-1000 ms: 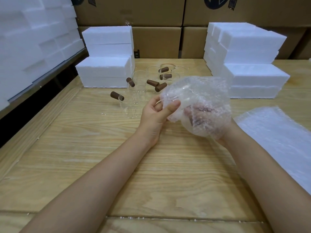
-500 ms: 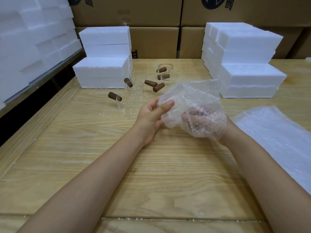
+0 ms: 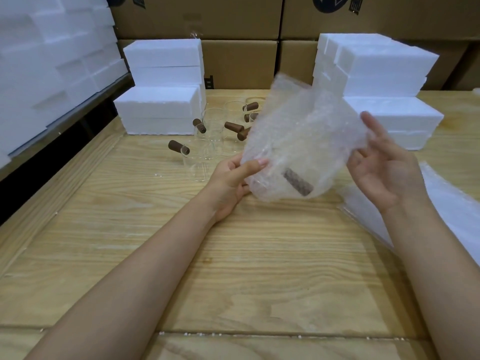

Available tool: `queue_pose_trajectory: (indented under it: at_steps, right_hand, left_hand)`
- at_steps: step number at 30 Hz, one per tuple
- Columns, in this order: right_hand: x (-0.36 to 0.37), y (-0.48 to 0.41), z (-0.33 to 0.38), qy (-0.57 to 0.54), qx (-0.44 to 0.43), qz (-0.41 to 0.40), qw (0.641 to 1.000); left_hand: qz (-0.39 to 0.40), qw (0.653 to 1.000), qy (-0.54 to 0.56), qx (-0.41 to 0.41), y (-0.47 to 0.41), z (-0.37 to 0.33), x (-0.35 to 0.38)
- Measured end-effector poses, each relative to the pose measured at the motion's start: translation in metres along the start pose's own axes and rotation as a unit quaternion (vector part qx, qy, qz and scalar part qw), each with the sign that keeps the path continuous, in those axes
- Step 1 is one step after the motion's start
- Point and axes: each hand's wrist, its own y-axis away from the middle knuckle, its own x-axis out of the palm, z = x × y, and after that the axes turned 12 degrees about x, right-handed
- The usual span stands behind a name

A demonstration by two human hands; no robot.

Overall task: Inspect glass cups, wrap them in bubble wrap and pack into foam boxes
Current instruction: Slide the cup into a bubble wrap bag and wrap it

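- The left hand (image 3: 233, 178) pinches the bubble wrap (image 3: 298, 136) at its low corner, likely so it stays around the glass cup (image 3: 297, 181), held up over the wooden table (image 3: 233, 268).
- The right hand (image 3: 387, 167) is spread wide beside the wrap, gripping nothing, maybe ready to fold.
- Foam boxes (image 3: 161, 110) wait close behind.
- The cardboard boxes (image 3: 239, 63) have dark logos, cut off; no words can be read.

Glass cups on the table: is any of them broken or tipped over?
Nothing stands out. The glass cups stand upright with no cracks showing, though clear glass is hard to judge. Only tiny white foam crumbs dot the table.
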Motion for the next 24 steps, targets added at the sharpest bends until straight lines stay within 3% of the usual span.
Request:
queue_pose_trajectory:
  at_steps: [1, 3, 6, 8, 15, 19, 24]
  right_hand:
    - [-0.002, -0.001, -0.002, -0.053, -0.006, -0.002, 0.999]
    - [0.000, 0.001, -0.005, -0.026, 0.012, 0.008, 1.000]
    - [0.015, 0.001, -0.019, 0.168, 0.082, 0.049, 0.981]
    - [0.025, 0.000, -0.034, 0.270, 0.067, 0.039, 0.960]
    - [0.020, -0.005, -0.033, 0.266, -0.091, -0.112, 0.953]
    - [0.022, -0.003, -0.035, 0.257, -0.076, -0.112, 0.957]
    - [0.019, -0.001, -0.031, 0.394, -0.078, -0.059, 0.914]
  left_hand:
    - [-0.006, 1.000, 0.012, -0.002, 0.000, -0.001, 0.001]
    - [-0.024, 0.999, 0.039, -0.001, 0.000, -0.001, 0.001]
    - [-0.041, 0.996, 0.080, 0.015, 0.000, -0.003, -0.001]
    - [-0.039, 0.995, 0.089, 0.025, -0.001, -0.004, -0.002]
    - [-0.040, 0.997, 0.014, 0.063, -0.005, 0.001, -0.005]
    - [-0.030, 0.997, -0.028, 0.068, -0.004, 0.004, -0.006]
    - [-0.013, 0.998, -0.012, 0.057, -0.006, 0.005, -0.010]
